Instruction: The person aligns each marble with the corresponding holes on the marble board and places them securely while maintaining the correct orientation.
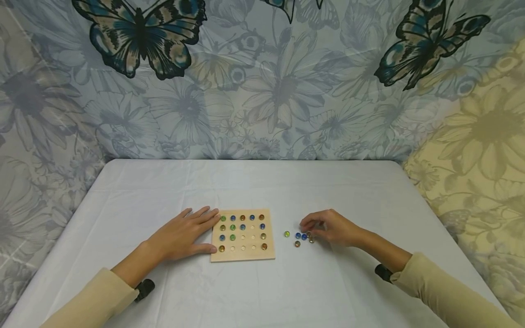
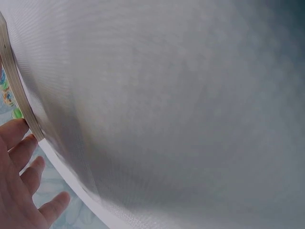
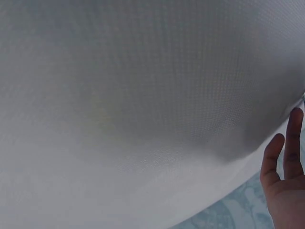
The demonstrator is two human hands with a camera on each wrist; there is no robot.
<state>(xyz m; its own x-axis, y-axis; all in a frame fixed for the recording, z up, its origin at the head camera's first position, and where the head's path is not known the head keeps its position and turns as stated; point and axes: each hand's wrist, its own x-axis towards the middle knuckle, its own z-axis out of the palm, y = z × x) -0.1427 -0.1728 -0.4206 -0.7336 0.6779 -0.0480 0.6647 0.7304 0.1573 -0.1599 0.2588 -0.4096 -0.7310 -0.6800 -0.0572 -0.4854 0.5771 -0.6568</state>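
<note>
A light wooden board [image 1: 243,261] lies flat on the table, its round holes in rows. Green, blue and amber glass marbles [image 1: 233,228] fill many holes; several bare holes show toward the lower middle and right. My left hand [image 1: 186,233] is spread at the board's left side, thumb and fingertips touching its edge; the left wrist view shows fingertips against the board's side [image 2: 21,95]. To the right of the board, my right hand [image 1: 330,227] bends its fingers down over a small group of loose marbles [image 1: 298,235]. Thumb and forefinger stand apart, right above the nearest ones.
A white cloth [image 1: 287,291] covers the table. One green marble [image 1: 286,233] lies apart, between the board and the loose group. Patterned fabric [image 1: 283,91] with flowers and butterflies hangs behind and along both sides. Dark bands [image 1: 144,289] sit at both wrists.
</note>
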